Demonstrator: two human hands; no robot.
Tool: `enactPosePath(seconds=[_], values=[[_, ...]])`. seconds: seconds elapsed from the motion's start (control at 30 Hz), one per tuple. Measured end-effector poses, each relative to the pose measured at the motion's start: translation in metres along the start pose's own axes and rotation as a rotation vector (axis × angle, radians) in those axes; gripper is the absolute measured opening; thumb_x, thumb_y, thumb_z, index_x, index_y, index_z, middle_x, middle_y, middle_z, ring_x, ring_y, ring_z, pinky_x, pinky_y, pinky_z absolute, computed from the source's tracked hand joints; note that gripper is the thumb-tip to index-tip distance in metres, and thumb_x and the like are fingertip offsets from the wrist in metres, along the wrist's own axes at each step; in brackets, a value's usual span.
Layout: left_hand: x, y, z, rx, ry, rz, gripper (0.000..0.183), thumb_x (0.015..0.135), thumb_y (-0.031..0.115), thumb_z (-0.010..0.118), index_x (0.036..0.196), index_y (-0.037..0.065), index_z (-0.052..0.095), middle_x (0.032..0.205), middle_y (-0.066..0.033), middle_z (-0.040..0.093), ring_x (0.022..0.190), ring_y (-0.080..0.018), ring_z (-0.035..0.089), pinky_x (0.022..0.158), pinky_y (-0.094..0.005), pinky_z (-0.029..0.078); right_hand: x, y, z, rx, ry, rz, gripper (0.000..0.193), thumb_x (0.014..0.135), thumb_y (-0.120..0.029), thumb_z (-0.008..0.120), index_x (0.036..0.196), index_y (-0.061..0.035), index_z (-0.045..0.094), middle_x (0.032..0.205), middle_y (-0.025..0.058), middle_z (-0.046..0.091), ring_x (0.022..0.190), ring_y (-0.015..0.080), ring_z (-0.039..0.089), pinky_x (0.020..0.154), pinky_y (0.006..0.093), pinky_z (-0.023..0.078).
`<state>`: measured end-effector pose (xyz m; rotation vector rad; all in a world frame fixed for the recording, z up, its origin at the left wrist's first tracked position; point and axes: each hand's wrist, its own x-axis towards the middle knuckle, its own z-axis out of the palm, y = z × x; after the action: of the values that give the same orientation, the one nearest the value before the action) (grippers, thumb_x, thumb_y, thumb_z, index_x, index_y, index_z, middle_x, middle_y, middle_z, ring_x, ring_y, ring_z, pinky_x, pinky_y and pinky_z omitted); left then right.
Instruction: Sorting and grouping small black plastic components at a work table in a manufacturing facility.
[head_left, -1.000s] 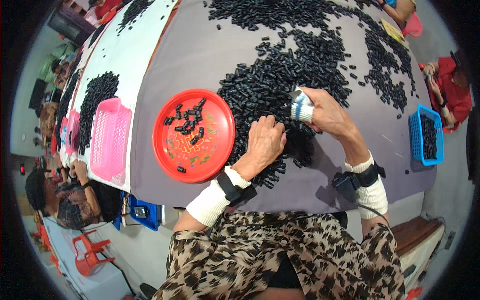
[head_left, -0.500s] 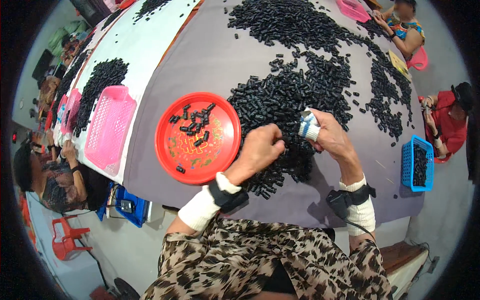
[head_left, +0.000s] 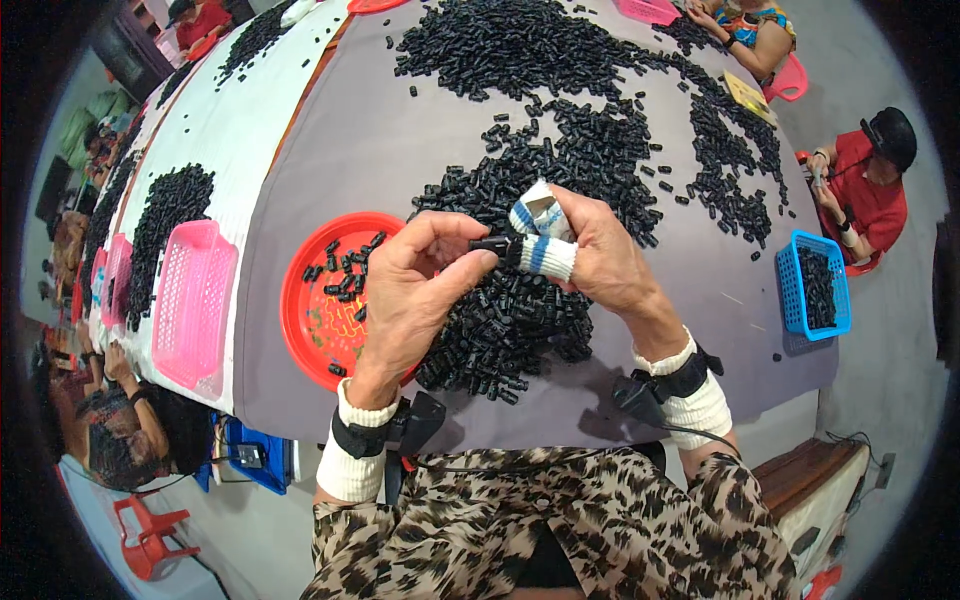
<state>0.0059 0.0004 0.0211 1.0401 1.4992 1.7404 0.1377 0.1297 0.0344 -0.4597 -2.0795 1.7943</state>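
My left hand (head_left: 410,290) is closed, its thumb and fingers pinching one end of a small black cylindrical part (head_left: 491,244). Across from it, my right hand (head_left: 615,260) grips a white cloth with blue stripes (head_left: 547,256), which is wrapped about the other end of that part. Both hands are held above a heap of similar black parts (head_left: 530,320). To the left, partly covered by my left hand and wrist, lies a round red tray (head_left: 292,320) with several black parts on it.
A pink basket (head_left: 160,345) stands on the white-covered table at left; a blue basket (head_left: 845,325) with black parts is at right. More black heaps (head_left: 500,45) spread toward the far side. People sit around the tables, one in red (head_left: 870,190) at right.
My left hand has come up off the heap with a black part, and my right hand has brought the striped cloth onto it. The whole view has shifted somewhat.
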Motion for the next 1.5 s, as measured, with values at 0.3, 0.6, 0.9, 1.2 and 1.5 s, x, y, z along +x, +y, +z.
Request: enactPosePath(seconds=[0.3,0.6,0.9,1.2,1.5], values=[[0.001,0.007,-0.011,-0.055,-0.079,0.091,0.021,0.077,-0.001,0.064,0.098,-0.001,0.062,0.08,0.0015,0.054,0.067,-0.0036,0.049,0.06,-0.0164,0.039,-0.002,-0.006,0.007,0.016,-0.001,-0.035,0.022,0.077,-0.016,0.067,0.092,-0.0039,0.055,0.074,-0.0042,0.053,0.066,0.0038,0.045,0.059,0.0221,0.04],[-0.001,0.005,-0.004,-0.506,-0.096,-0.136,0.025,0.083,0.005,0.06,0.105,-0.004,0.058,0.091,-0.0062,0.061,0.074,-0.011,0.057,0.071,-0.0235,0.047,-0.003,0.0,0.011,-0.03,0.018,-0.149,0.022,0.074,-0.014,0.069,0.089,-0.0039,0.056,0.069,-0.0028,0.053,0.063,0.0042,0.044,0.057,0.0223,0.039],[0.001,0.003,0.002,-0.47,-0.07,-0.11,0.023,0.081,0.002,0.06,0.104,-0.003,0.059,0.093,-0.005,0.061,0.079,-0.0079,0.056,0.072,-0.0208,0.045,-0.002,0.001,0.012,-0.106,0.038,-0.194,0.024,0.073,-0.015,0.07,0.087,-0.0023,0.055,0.063,-0.0014,0.051,0.058,0.0053,0.042,0.052,0.0243,0.039],[0.001,0.001,0.001,-0.537,-0.064,-0.198,0.024,0.081,0.002,0.06,0.105,-0.003,0.059,0.092,-0.0053,0.061,0.078,-0.0073,0.056,0.07,-0.0182,0.044,0.001,0.008,0.013,-0.108,0.066,-0.253,0.025,0.072,-0.017,0.07,0.084,-0.0016,0.055,0.06,0.0019,0.052,0.056,0.0058,0.042,0.049,0.0256,0.038],[0.0,-0.002,-0.003,-0.595,-0.046,-0.183,0.03,0.082,0.001,0.059,0.111,-0.004,0.054,0.097,-0.0086,0.06,0.085,-0.0107,0.056,0.076,-0.022,0.046,0.003,0.0,0.014,-0.156,0.08,-0.209,0.029,0.07,-0.021,0.073,0.08,0.0,0.055,0.062,0.006,0.054,0.057,0.0086,0.046,0.053,0.0277,0.041]])
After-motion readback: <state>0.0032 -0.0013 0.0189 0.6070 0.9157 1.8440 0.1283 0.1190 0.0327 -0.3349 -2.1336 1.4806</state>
